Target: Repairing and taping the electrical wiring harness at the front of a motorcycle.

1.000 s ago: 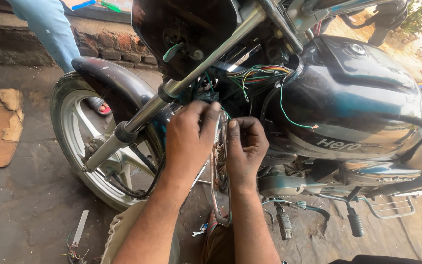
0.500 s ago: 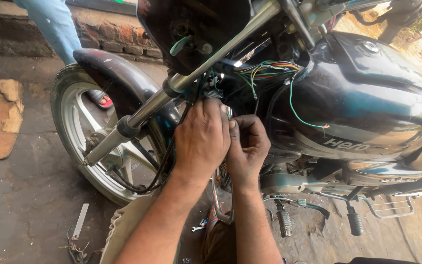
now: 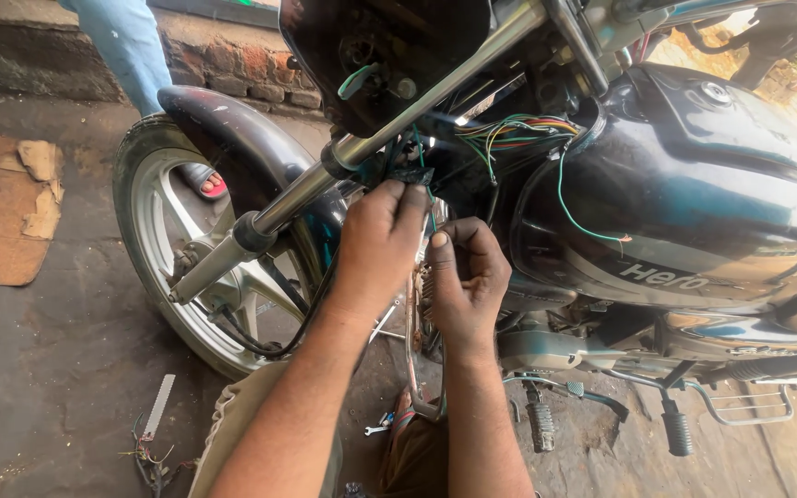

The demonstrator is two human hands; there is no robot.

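A black motorcycle fuel tank (image 3: 694, 184) fills the right of the head view, with a bundle of coloured wires (image 3: 518, 129) loose behind the steering head. My left hand (image 3: 375, 240) reaches up under the silver fork tube (image 3: 417, 101), fingertips pinching a small dark part (image 3: 412, 173) among the wires. My right hand (image 3: 468, 277) sits just beside it, thumb up, fingers curled around a thin wire that runs down from that part. What exactly lies inside the right fist is hidden.
The front wheel (image 3: 186, 267) and black mudguard (image 3: 223, 120) stand at left. Another person's jeans leg and sandalled foot (image 3: 205, 180) are behind the wheel. A spanner (image 3: 375, 429) and wire scraps (image 3: 149, 452) lie on the ground. A footpeg (image 3: 675, 429) juts out at lower right.
Both hands have shifted slightly right and up toward the wires. My right hand's fingers have closed more tightly. The view has moved closer.
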